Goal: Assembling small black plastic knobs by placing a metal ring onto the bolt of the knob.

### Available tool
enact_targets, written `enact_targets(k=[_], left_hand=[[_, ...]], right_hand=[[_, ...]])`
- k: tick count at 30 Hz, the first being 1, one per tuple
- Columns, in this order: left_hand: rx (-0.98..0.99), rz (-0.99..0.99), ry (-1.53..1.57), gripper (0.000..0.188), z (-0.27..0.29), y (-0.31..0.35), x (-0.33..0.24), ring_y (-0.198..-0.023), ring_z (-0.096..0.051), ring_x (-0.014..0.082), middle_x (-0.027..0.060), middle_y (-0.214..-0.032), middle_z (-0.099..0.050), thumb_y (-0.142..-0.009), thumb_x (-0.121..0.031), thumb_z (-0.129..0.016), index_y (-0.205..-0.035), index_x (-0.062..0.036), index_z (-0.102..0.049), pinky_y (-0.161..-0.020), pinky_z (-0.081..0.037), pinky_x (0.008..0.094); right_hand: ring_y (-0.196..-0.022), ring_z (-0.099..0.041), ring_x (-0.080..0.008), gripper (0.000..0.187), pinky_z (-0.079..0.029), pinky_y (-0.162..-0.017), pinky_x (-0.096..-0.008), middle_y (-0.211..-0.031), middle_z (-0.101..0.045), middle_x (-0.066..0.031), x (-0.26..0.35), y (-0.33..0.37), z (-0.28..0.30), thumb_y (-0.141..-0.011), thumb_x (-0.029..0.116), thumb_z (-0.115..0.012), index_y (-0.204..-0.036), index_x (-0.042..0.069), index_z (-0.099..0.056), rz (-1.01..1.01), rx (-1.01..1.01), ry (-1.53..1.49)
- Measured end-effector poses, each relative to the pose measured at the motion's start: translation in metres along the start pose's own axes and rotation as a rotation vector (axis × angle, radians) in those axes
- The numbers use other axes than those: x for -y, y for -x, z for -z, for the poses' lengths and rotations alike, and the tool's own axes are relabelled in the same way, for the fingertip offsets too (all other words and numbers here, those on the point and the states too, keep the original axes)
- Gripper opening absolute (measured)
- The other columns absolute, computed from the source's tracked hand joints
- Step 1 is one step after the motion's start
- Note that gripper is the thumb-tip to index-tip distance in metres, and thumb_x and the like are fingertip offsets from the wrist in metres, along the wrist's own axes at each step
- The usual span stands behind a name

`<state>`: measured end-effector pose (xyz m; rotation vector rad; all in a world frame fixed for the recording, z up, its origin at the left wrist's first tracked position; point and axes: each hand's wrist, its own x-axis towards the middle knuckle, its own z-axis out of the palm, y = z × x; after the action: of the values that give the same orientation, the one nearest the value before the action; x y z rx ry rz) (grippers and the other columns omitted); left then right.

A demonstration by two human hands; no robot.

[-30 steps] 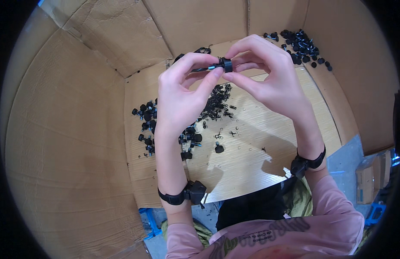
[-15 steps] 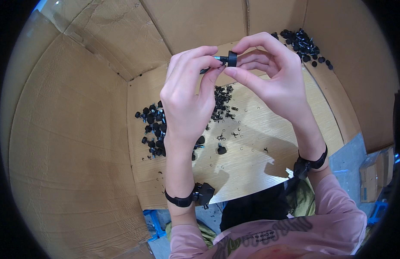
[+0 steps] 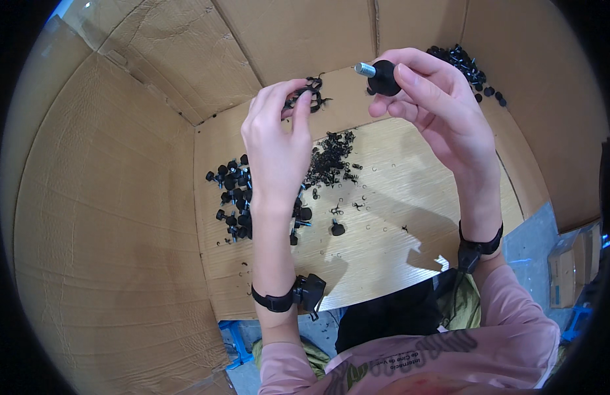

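The right hand (image 3: pixel 450 125) grasps a black knob (image 3: pixel 385 79) between thumb and fingers, up in the air above the far side of the tabletop (image 3: pixel 384 263); the knob's silver stud (image 3: pixel 365 69) points left. The left hand (image 3: pixel 275 141) is well apart from it, thumb and forefinger close together beside some tangled black pieces (image 3: pixel 316 99); I cannot tell whether it pinches one of them.

Below and between the hands lies a heap of small black clips (image 3: pixel 332 158), with thin rings (image 3: pixel 386 229) scattered nearer the person. A lone knob (image 3: pixel 338 228) sits near them. More knobs (image 3: pixel 234 194) cluster to the left, partly hidden by the left forearm. Another pile of studded knobs (image 3: pixel 459 60) lies at the far right, beside the cardboard wall (image 3: pixel 535 112).
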<state>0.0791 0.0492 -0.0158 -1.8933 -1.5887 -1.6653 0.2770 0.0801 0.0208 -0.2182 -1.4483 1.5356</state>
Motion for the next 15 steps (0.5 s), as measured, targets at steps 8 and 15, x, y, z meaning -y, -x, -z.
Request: enact_targets(k=[8,15], left_hand=[[0.303,0.401,-0.042,0.024,0.021,-0.004,-0.003,-0.079,-0.062,0.0124,0.0117,-0.089,-0.063,-0.082,-0.010,-0.068,-0.101,0.0013,-0.060,-0.067,-0.052,0.0259],[0.327,0.170,0.751,0.026,0.030,0.001,-0.043,-0.082,-0.064,0.0189,0.0158,-0.095,-0.063,-0.081,0.005,-0.060,-0.106,0.0095,-0.055,-0.074,-0.052,0.0282]], right_hand=[[-0.067,-0.067,-0.0152,0.031,-0.053,-0.061,-0.0198,-0.079,-0.064,-0.0099,-0.005,-0.002,-0.006,-0.089,0.025,-0.063,-0.097,-0.004,-0.062,-0.108,0.017,0.047],[-0.056,-0.064,-0.0125,0.038,-0.049,-0.051,-0.0181,-0.071,-0.062,-0.0081,0.002,0.002,-0.010,-0.085,0.035,-0.066,-0.088,-0.002,-0.062,-0.202,-0.008,0.194]])
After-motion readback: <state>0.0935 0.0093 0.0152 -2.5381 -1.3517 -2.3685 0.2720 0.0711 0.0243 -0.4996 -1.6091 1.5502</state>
